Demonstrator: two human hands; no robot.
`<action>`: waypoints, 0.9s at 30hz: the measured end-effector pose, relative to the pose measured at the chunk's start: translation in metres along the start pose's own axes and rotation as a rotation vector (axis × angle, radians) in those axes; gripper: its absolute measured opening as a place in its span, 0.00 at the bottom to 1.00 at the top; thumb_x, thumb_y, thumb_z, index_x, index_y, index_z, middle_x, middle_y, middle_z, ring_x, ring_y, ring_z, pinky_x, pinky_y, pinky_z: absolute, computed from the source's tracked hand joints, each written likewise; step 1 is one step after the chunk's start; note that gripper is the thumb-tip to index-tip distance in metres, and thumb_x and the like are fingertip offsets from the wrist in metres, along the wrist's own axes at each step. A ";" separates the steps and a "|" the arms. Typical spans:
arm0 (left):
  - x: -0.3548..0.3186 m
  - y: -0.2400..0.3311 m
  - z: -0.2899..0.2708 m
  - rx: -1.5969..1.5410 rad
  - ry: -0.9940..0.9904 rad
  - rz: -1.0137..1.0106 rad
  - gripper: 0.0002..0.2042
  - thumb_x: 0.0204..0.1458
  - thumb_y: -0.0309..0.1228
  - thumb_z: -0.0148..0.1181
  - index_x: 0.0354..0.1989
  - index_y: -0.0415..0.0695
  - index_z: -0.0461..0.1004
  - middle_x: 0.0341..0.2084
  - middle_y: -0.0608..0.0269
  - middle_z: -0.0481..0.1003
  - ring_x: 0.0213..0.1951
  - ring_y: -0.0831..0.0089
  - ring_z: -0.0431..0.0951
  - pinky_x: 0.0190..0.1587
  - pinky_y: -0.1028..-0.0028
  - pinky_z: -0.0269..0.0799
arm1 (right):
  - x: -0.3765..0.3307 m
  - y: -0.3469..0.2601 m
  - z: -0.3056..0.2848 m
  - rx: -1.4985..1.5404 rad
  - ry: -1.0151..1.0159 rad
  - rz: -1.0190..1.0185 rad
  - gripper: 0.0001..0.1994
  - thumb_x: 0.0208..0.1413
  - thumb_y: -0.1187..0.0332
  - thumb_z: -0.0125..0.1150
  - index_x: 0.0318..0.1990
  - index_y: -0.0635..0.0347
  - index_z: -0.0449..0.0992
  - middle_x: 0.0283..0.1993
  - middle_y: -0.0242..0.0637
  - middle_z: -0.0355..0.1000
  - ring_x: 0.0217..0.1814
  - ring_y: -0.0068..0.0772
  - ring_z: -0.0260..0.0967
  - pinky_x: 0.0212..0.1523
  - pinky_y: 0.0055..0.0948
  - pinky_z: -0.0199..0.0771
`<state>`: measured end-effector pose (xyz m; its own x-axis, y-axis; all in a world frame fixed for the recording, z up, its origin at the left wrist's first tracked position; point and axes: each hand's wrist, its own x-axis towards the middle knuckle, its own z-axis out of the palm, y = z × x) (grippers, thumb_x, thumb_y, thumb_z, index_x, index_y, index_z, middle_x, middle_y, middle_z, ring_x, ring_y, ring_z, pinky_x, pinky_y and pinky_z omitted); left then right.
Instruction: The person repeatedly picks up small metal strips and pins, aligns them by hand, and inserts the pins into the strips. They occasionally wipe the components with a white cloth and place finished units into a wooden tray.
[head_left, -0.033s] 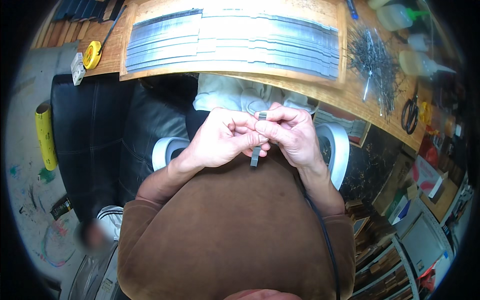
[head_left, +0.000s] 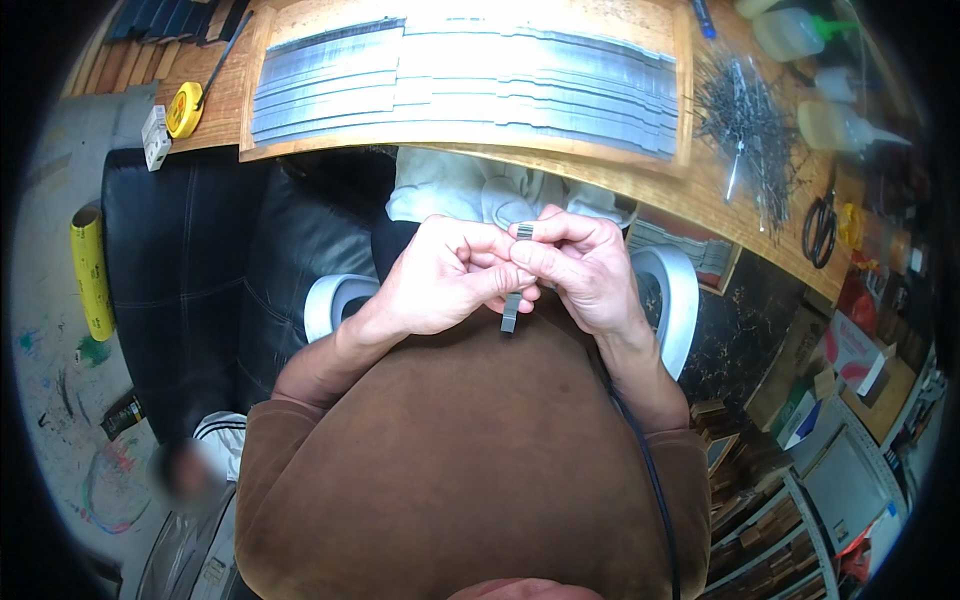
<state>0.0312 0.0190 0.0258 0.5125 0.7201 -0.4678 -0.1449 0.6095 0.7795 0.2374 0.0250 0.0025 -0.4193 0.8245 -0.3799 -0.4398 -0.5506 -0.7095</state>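
Head view, nearest first: a brown shirt fills the lower middle, with a black cord running down its right side; just beyond the shirt, the left hand and the right hand come together, fingers bent and thumbs close to each other; both are clamped on a narrow grey strip, whose lower end pokes out beneath the left fingers and points back toward the shirt; a ribbed grey end also shows between the right thumb and forefinger (the fingers cover the middle, so I cannot say for sure whether it is all one piece); on either side of the forearms stand a left armrest and a right armrest, both pale; past the hands, a white cloth hangs below the edge of a wooden table; on the table, black scissors lie near the right edge, with a heap of thin wires beside them; a yellow tape measure sits at the left, touching or just beside a small white box; between these, a wooden tray holds rows of grey metal pieces, washed out by glare at the top.
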 end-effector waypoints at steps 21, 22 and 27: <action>-0.002 0.001 0.000 0.000 0.028 -0.055 0.09 0.67 0.28 0.63 0.49 0.35 0.83 0.35 0.59 0.86 0.37 0.74 0.88 0.38 0.77 0.85 | 0.000 0.004 -0.003 0.029 -0.005 0.058 0.04 0.63 0.80 0.68 0.42 0.72 0.83 0.38 0.34 0.75 0.35 0.21 0.75 0.34 0.20 0.77; -0.002 0.001 0.000 0.000 0.028 -0.054 0.09 0.68 0.27 0.63 0.49 0.35 0.83 0.35 0.59 0.86 0.37 0.74 0.88 0.38 0.77 0.85 | -0.001 0.002 -0.002 0.038 -0.010 0.081 0.02 0.63 0.80 0.68 0.41 0.69 0.84 0.38 0.31 0.74 0.37 0.20 0.75 0.38 0.19 0.75; -0.004 0.001 0.001 0.009 0.043 -0.029 0.08 0.67 0.27 0.63 0.48 0.35 0.83 0.35 0.60 0.86 0.36 0.77 0.86 0.38 0.77 0.82 | 0.000 0.002 0.001 -0.035 0.000 0.031 0.05 0.63 0.80 0.68 0.43 0.74 0.83 0.38 0.36 0.76 0.32 0.22 0.76 0.32 0.20 0.78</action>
<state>0.0300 0.0160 0.0288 0.4794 0.7157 -0.5079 -0.1226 0.6276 0.7688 0.2358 0.0234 0.0015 -0.4322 0.8069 -0.4026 -0.3980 -0.5713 -0.7178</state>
